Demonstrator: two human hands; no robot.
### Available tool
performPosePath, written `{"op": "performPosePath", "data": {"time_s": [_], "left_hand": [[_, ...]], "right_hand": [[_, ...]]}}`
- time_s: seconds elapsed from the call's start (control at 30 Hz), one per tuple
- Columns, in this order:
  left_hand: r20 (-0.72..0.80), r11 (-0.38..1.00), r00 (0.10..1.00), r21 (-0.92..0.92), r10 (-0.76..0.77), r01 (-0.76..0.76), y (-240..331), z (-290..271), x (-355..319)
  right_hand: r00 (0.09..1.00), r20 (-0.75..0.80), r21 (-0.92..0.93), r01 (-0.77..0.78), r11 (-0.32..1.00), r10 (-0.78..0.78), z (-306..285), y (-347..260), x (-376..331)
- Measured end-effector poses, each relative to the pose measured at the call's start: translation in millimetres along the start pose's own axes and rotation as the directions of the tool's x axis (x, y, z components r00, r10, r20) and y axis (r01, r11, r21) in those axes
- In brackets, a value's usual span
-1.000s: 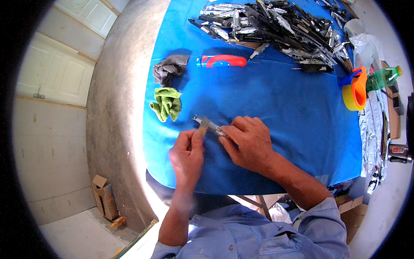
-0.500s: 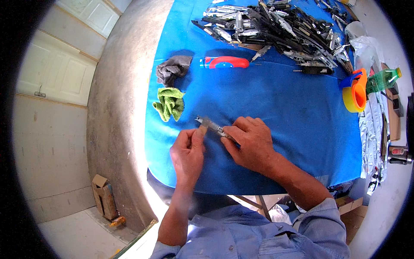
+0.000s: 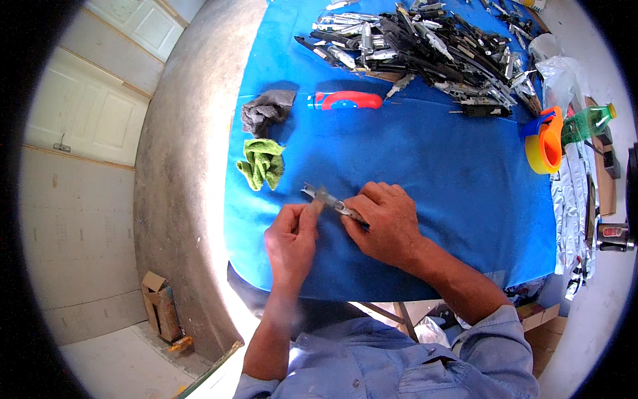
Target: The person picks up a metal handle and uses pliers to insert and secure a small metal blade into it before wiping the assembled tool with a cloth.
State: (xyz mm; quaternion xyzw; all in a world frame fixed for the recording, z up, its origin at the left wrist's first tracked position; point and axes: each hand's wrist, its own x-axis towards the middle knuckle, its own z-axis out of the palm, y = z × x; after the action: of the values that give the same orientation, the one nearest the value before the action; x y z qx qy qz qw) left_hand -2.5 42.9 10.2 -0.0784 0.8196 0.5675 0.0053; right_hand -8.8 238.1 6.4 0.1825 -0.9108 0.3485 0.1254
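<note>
My right hand (image 3: 387, 223) grips the near end of a slim silver metal mechanism (image 3: 337, 205), which slants up to the left just above the blue cloth. A short tan, flat piece (image 3: 321, 198), blurred by motion, is pinched between the thumb and fingers of my left hand (image 3: 291, 241). Its tip lies against the middle of the silver mechanism; whether it is a brush or a strip cannot be made out. Beyond my left hand lie a crumpled green cloth (image 3: 262, 163) and a dark grey cloth (image 3: 268, 112).
A heap of black and silver mechanisms (image 3: 425, 50) covers the table's far side. In front of it lies a red-and-blue handled tool (image 3: 349, 100). Tape rolls (image 3: 545, 147) and a green bottle (image 3: 588, 124) stand at the right edge. The blue tablecloth (image 3: 458, 179) spreads under my hands.
The tan piece has shifted slightly up and right along the silver mechanism with my left hand. My right hand keeps its grip nearly in place.
</note>
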Motion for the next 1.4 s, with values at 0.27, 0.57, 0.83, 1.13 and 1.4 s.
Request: {"op": "performPosePath", "data": {"time_s": [0.27, 0.57, 0.83, 1.13, 1.4], "left_hand": [[-0.037, 0.999, 0.999, -0.025, -0.024, 0.023, 9.3, 0.9, 0.4], [-0.025, 0.998, 0.999, -0.051, -0.045, 0.044, 5.6, -0.4, 0.7], [-0.023, 0.999, 0.999, -0.016, -0.028, 0.028, 9.5, 0.2, -0.5], [-0.025, 0.999, 0.999, -0.032, -0.022, 0.021, 4.2, -0.1, 0.7], [-0.001, 1.0, 1.0, -0.012, -0.013, 0.013, 1.8, -1.5, 1.5]], "right_hand": [[1.0, 0.019, 0.016, -0.02, 1.0, 0.02, -1.8, 0.0, 0.4], [1.0, 0.007, 0.003, -0.014, 1.0, 0.014, -0.5, 0.4, -0.9], [1.0, 0.004, 0.007, -0.005, 1.0, 0.005, -0.9, 0.6, -0.2], [1.0, -0.004, 0.009, -0.011, 1.0, 0.011, -2.6, -0.9, 0.4], [1.0, -0.007, 0.018, -0.019, 1.0, 0.019, -0.9, 0.2, 0.5]]}}
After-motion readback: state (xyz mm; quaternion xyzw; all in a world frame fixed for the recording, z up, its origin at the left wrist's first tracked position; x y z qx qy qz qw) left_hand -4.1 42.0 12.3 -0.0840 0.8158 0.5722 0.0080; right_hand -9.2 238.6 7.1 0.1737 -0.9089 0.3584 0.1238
